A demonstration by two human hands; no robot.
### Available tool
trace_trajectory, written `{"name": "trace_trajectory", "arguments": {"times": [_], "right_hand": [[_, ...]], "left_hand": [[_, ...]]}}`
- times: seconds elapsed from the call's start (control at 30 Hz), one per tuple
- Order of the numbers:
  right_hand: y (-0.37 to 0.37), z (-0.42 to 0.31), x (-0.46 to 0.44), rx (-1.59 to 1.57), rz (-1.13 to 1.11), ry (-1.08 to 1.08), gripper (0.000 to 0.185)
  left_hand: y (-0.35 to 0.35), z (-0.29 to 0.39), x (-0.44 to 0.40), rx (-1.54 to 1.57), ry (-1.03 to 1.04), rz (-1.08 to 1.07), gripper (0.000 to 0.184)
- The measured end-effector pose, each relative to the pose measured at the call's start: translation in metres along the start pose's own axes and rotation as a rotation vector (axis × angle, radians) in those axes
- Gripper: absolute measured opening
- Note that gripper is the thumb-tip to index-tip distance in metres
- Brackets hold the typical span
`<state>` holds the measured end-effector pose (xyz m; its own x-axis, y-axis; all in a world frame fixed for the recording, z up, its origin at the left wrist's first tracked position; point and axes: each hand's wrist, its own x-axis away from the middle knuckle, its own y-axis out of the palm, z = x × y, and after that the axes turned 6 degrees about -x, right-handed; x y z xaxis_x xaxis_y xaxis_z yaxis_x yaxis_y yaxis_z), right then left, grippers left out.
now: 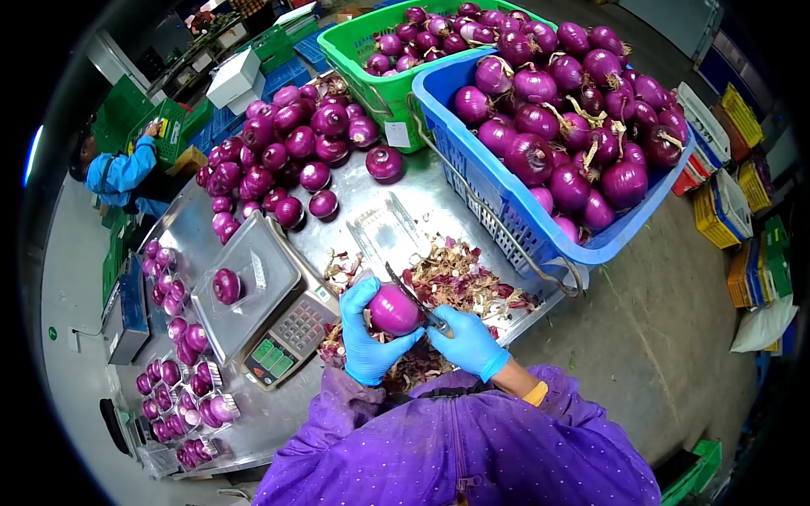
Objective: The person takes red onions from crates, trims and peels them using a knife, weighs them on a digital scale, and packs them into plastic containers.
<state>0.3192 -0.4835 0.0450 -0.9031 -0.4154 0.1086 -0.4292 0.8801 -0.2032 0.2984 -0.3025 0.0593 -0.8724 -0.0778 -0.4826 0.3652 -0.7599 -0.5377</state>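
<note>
My left hand (368, 337), in a blue glove, is closed around a peeled red onion (394, 310). In my right hand (469, 341), also gloved in blue, is the handle of a knife (407, 289). Its dark blade points away from me and lies along the onion's right side; whether it cuts in, I cannot tell. Beneath and beyond both hands spreads a heap of dry onion skins and trimmings (460, 274) on the metal table (337, 190).
To the left stands a weighing scale (291, 325) with one onion on its pan. Packed onions (173, 396) sit farther left, with loose onions (287, 139) piled behind. A blue basket (506, 223) and a green basket (350, 63) hold onions. Another person (126, 173) is at far left.
</note>
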Motion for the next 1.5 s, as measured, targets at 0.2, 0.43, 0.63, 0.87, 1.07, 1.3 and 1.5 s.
{"name": "trace_trajectory", "arguments": {"times": [0.2, 0.43, 0.63, 0.87, 1.07, 1.3, 1.5], "right_hand": [[-0.009, -0.006, -0.002, 0.056, -0.101, -0.001, 0.021], [-0.011, -0.009, 0.002, 0.011, -0.126, 0.061, 0.025], [-0.027, 0.066, 0.049, -0.285, -0.137, 0.642, 0.016], [-0.033, -0.029, 0.010, -0.477, -0.030, 0.061, 0.042], [-0.025, -0.044, -0.009, -0.179, -0.070, -0.282, 0.056], [-0.023, -0.046, -0.012, -0.218, -0.124, -0.208, 0.044], [-0.005, -0.032, -0.013, -0.010, 0.104, -0.489, 0.022]], "left_hand": [[0.001, -0.009, 0.002, 0.071, 0.152, 0.048, 0.087], [-0.005, -0.004, -0.002, 0.137, 0.258, 0.032, 0.083], [-0.012, -0.002, -0.010, 0.127, 0.269, 0.183, 0.089], [0.006, 0.010, 0.006, 0.804, -0.250, 0.038, 0.101], [0.005, 0.025, 0.007, 1.116, -0.629, 0.062, 0.098], [-0.003, 0.016, 0.006, 1.088, -0.661, -0.090, 0.097], [-0.005, 0.011, 0.009, 0.930, -0.652, -0.201, 0.086]]}}
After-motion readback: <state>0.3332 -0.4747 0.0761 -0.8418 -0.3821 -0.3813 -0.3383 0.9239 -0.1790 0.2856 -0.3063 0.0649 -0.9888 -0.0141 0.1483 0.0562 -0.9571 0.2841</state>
